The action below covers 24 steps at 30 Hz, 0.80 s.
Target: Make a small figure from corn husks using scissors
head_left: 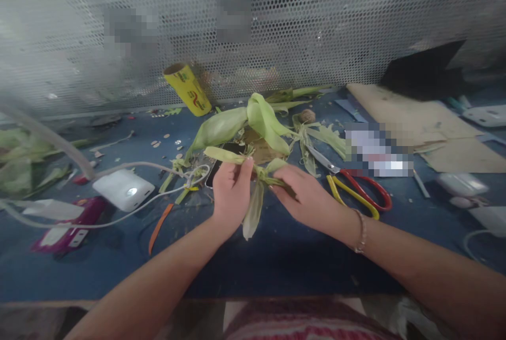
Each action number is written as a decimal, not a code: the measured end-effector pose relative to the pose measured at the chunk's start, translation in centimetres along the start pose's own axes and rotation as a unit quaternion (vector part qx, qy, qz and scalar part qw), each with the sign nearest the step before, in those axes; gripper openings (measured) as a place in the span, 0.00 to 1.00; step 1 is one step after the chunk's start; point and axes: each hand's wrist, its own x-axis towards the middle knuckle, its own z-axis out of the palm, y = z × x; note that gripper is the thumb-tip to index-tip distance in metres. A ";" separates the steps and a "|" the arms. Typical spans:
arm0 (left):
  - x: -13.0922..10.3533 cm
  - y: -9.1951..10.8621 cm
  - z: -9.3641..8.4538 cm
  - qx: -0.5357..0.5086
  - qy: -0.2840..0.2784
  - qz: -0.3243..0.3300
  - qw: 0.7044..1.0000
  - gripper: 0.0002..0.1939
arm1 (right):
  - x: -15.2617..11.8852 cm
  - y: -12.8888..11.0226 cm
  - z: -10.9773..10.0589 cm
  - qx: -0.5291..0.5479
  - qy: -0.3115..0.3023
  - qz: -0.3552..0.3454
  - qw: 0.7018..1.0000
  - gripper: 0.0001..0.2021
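Observation:
Between my hands is a bundle of pale green corn husks, gathered at a knot-like middle with strips sticking out several ways. My left hand pinches one strip between thumb and fingers. On the other side, my right hand has its fingers closed on the bundle's right end; the fingertips are partly hidden. Larger loose husks lie just beyond, partly over a dark phone and a brown piece of card. Scissors with red and yellow handles rest to the right of my right hand.
A yellow cardboard tube leans against the perforated metal panel. At left are a white adapter with cables, a purple packet and an orange strip. Brown paper sheets lie at right. Scraps litter the blue tabletop.

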 end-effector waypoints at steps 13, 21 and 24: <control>-0.9 1.0 -0.2 0.008 -0.002 0.024 1.000 0.11 | 0.5 -2.3 0.8 0.240 -0.137 0.242 0.930 0.15; -0.6 0.5 -0.3 0.001 -0.023 0.006 1.000 0.10 | -0.2 -2.8 2.4 0.404 -0.133 0.264 0.865 0.19; -0.3 0.6 -0.3 -0.012 -0.027 -0.001 1.000 0.11 | -0.5 -2.8 2.7 0.415 -0.125 0.246 0.867 0.19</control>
